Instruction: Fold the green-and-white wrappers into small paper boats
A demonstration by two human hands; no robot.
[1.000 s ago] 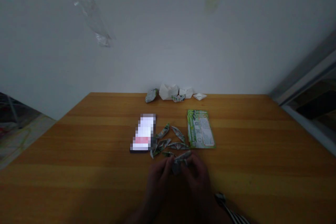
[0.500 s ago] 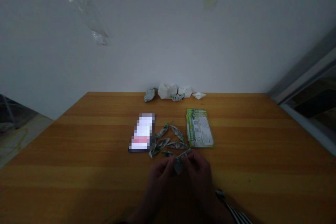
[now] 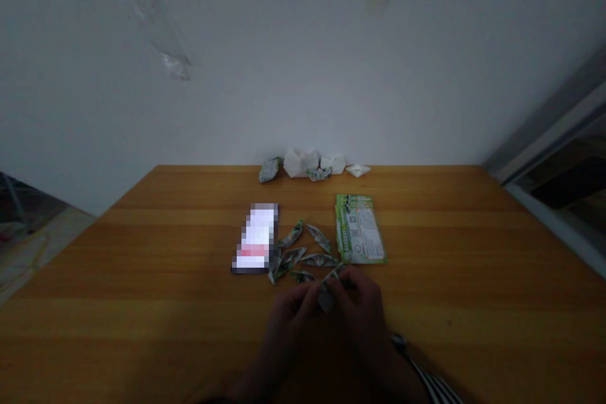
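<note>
Between my two hands is a small piece of folded printed paper (image 3: 326, 298), partly covered by my fingers. My left hand (image 3: 294, 310) pinches its left side with thumb and forefinger. On the right side, my right hand (image 3: 360, 304) grips it with the thumb on top and fingers curled behind. Just beyond my hands lie several folded paper boats (image 3: 319, 260) made of green and grey printed paper. A stack of green printed leaflets (image 3: 360, 235) rests past my right hand, its sheets slightly fanned at the top.
A phone (image 3: 255, 238) with a lit, blurred screen lies left of the paper boats. Along the wall stand white folded papers (image 3: 300, 164), a crumpled printed piece (image 3: 269, 170) and a small white paper boat (image 3: 358, 170). The wooden table (image 3: 165, 252) meets the wall behind them.
The folded paper has tilted a little, its right end higher, and my hands have shifted slightly with it. The view has moved very slightly. Everything else on the table lies as before.
</note>
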